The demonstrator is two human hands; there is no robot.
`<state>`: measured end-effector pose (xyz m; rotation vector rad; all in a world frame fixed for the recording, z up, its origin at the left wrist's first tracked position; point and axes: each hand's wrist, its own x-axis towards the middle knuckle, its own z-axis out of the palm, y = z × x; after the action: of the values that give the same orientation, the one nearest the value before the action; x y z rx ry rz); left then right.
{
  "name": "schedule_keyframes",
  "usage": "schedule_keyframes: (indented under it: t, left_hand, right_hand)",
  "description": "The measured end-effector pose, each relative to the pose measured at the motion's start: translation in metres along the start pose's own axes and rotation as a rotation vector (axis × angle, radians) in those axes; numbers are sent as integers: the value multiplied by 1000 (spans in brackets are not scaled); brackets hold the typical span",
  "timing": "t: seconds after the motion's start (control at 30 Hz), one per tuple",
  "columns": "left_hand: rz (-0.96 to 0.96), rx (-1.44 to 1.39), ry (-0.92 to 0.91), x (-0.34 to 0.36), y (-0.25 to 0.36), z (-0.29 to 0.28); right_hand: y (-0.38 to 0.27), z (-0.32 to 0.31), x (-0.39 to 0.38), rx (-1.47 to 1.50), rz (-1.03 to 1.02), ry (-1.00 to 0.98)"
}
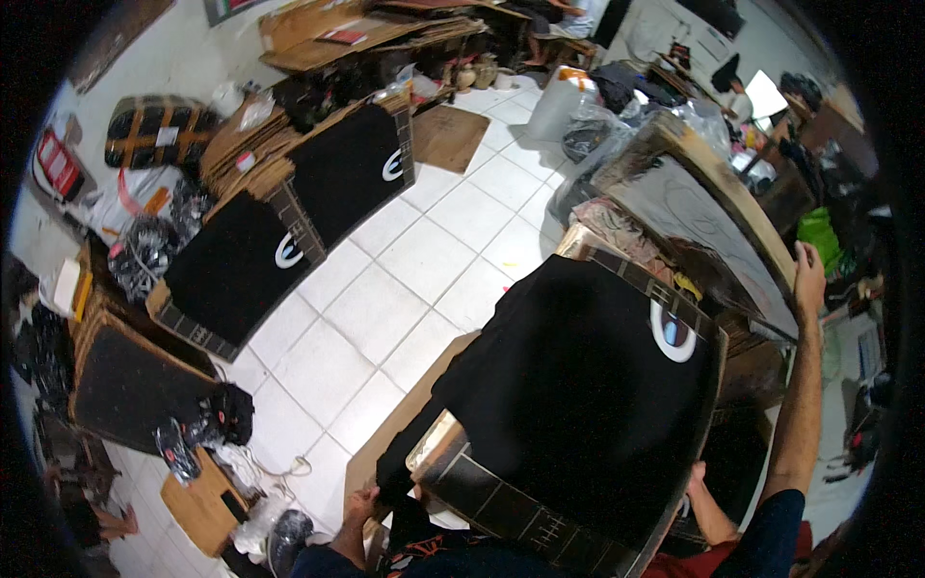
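Note:
A black fabric piece [568, 385] with a white and blue curved print [672, 332] is spread over a board whose taped edge [540, 515] shows in front. My left hand [361, 503] is closed at the fabric's near left edge, seeming to pinch it; its fingertips are partly hidden. Stretched out to the right, my right hand [809, 275] grips the outer wooden rail of a screen-printing frame [708, 226], which stands tilted up beyond the board. Another person's hand [698, 482] touches the board's right edge, close to a red sleeve [800, 547].
Two more taped boards with black fabric [347, 159] lie across the white tiled floor [385, 289] at the left. Near them are stacked cardboard [241, 154], plastic bags [145, 246] and a wooden stool [202, 506]. A white drum [559, 106] stands at the back.

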<state>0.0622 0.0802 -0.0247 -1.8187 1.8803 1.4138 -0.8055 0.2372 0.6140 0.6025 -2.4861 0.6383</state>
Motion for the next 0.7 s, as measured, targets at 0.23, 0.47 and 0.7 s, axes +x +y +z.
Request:
schedule_keyframes:
  t: [0.23, 0.47, 0.7]
  left_hand:
    - [477, 700, 306, -14, 25, -17]
    - [232, 547, 547, 18, 73, -68]
    - [335, 638, 1019, -15, 279, -309]
  right_hand:
    - [16, -3, 25, 8, 16, -24]
    - [6, -6, 17, -60, -43, 9]
    - [-26, -10, 4, -109, 41, -52]
